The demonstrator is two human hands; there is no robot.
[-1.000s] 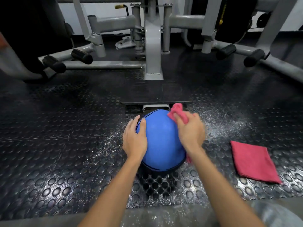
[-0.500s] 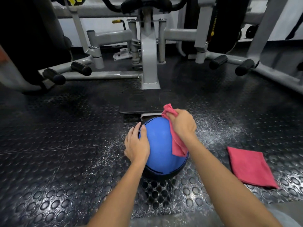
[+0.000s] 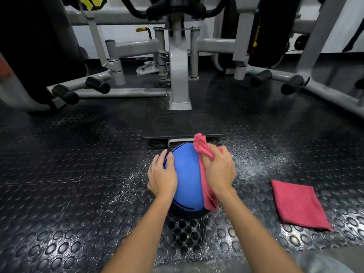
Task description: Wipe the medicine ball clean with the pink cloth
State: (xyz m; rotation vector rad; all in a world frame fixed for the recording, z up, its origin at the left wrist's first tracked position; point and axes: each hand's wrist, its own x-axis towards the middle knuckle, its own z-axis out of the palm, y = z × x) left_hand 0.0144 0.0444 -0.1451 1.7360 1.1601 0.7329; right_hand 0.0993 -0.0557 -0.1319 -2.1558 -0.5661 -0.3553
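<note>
The right hand [image 3: 218, 170] moves from the far top of the blue rubber medicine ball [image 3: 187, 174] back down its right side, toward the person. It drags the crumpled pink cloth [image 3: 201, 147] along, and the cloth's tail now trails beneath the wrist.

Between the left hand [image 3: 162, 177] and right hand [image 3: 219, 172] sits the medicine ball [image 3: 187, 178], the cloth [image 3: 201, 147] under the right fingers [image 3: 215, 154], a folded cloth [image 3: 297, 203] farther right.

Medicine ball [image 3: 187, 174] — right side hidden under pink cloth [image 3: 208, 198].
</note>
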